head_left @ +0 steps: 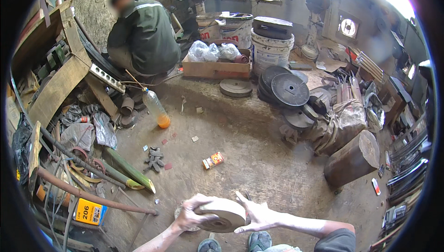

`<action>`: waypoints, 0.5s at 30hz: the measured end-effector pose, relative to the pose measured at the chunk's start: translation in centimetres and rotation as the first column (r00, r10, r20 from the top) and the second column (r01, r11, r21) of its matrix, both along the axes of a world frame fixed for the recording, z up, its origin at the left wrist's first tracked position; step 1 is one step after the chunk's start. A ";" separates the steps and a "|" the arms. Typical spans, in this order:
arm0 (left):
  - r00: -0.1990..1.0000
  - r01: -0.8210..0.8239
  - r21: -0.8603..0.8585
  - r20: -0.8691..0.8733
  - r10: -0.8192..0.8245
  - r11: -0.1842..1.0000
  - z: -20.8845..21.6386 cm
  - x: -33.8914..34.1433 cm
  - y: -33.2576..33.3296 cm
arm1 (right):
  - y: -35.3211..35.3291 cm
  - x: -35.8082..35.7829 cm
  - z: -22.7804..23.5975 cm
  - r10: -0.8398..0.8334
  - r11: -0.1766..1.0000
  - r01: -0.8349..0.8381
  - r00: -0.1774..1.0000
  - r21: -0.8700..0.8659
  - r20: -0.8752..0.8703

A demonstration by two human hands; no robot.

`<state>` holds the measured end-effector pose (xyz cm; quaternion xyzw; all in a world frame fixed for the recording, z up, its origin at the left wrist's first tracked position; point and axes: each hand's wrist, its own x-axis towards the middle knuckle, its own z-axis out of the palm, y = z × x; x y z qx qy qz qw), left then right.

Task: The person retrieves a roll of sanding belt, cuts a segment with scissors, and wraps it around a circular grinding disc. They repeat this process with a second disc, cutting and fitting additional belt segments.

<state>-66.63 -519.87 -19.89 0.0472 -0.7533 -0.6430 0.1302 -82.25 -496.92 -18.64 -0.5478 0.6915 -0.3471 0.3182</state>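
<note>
Looking down with the head view, I am seeing both bare hands working at one thick, pale disc (225,209). The left hand (190,212) is gripping its left side, fingers lying over the upper edge and thumb pressing the face. The right hand (256,216) is stretching wide around the opposite edge, fingers above and thumb below, and seems to be sharing the hold. The disc is tilting, its darker face showing, just in front of the sandals (209,245); it appears to be hanging clear of the floor (259,173).

As for progress, I am judging that the picking-up is done and the setting-down is not, since both hands are holding on. Whether the rim is finished or waiting for work, I cannot tell.

Farther off, black discs (290,90) are lying stacked beside a bucket (272,51), and another flat disc (236,88) is resting by the box (215,70); neither hand is touching those. A co-worker (152,34) is crouching well apart.
</note>
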 end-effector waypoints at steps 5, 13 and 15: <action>0.994 -0.110 -0.285 -0.060 0.096 0.952 1.6 1.3 -1.8 | -0.3 -0.7 -4.0 0.237 0.921 -0.293 0.944 0.255 0.228; 0.828 0.555 -0.553 0.437 -0.350 0.622 5.1 0.9 2.2 | -3.4 3.6 2.4 0.263 0.962 -0.269 0.957 -0.042 -0.123; 0.875 0.458 -0.555 0.419 -0.242 0.695 5.6 0.9 2.6 | -3.7 2.9 4.5 0.224 0.908 -0.227 0.973 -0.351 -0.052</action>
